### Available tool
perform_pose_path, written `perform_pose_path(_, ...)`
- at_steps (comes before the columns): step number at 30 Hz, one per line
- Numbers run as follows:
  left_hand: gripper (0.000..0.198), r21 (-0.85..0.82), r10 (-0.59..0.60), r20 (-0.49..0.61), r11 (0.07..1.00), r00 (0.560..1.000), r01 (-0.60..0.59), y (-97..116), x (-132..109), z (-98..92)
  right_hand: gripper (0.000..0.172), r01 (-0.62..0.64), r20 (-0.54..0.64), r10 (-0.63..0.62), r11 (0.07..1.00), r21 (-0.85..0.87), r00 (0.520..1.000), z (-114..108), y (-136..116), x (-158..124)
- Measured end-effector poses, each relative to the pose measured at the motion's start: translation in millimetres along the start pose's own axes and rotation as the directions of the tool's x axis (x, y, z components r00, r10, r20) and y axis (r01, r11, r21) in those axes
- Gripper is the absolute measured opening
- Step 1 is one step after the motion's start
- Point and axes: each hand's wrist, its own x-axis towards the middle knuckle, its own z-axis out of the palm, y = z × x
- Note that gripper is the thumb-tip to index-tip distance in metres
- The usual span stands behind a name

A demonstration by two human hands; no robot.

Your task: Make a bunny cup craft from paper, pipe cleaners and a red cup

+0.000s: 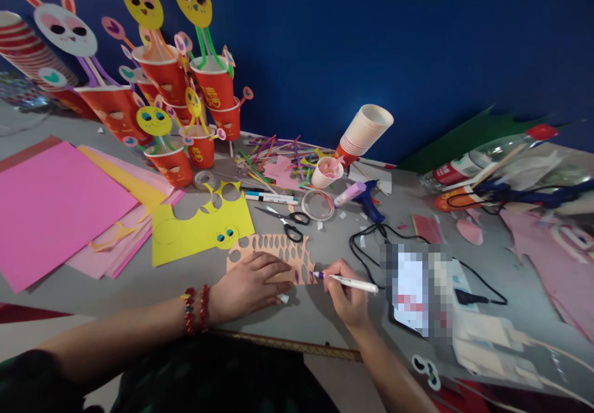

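Your left hand (253, 286) lies flat with its fingers slightly spread, pressing on the peach card (290, 263) and gripping nothing; your right hand (346, 295) is closed in a pen grip on the purple-tipped marker (352, 282). Pierced by rows of ovals, the card lies toward the counter's (139, 286) near edge, partly under your left hand and just left of your right. The marker's tip is at the card's right side, near a purple oval (297, 275). For neat colouring, press firmly close to the mark, since the narrow strips may flex, and use short, light strokes. Just beyond lie black scissors (281, 217) and a yellow card (185, 239); red cups (174, 168) bearing paper figures (154, 120) stand toward the counter's far left corner.
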Motion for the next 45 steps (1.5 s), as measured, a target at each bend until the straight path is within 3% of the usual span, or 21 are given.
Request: perform_pose_path(45,0.034,0.001,-0.004,0.020,1.000,1.000,0.004,-0.2,-0.9,1.6,0.019,-0.043,0.021,0.042,0.999,0.015,0.999,-0.7,-2.2,-1.0)
